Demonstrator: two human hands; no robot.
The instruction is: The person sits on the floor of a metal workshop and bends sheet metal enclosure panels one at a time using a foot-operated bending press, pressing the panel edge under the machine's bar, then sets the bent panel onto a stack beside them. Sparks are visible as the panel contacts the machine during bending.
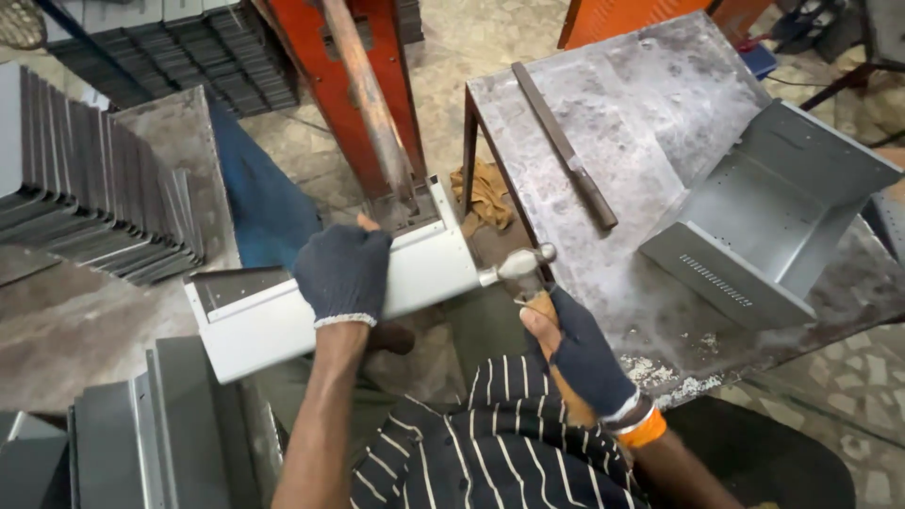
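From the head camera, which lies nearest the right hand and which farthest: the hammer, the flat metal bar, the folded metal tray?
1. Hammer: in the right hand itself.
2. Flat metal bar: on the table, up and ahead.
3. Folded metal tray: far right on the table.

We stood in a sheet-metal workshop. Around us, folded grey metal panels (94,179) leaned in rows, and more bent sheets (160,443) lay stacked by our knees. A scarred steel bench (650,123) carried a flat metal bar (564,144) and a formed grey housing (768,212) with punched slots. An orange-red machine frame (353,85) with a worn lever rose from a stained stone floor (471,38). Dark stacked parts (198,57) sat behind it, and a dirty rag (485,193) hung near the bench leg.
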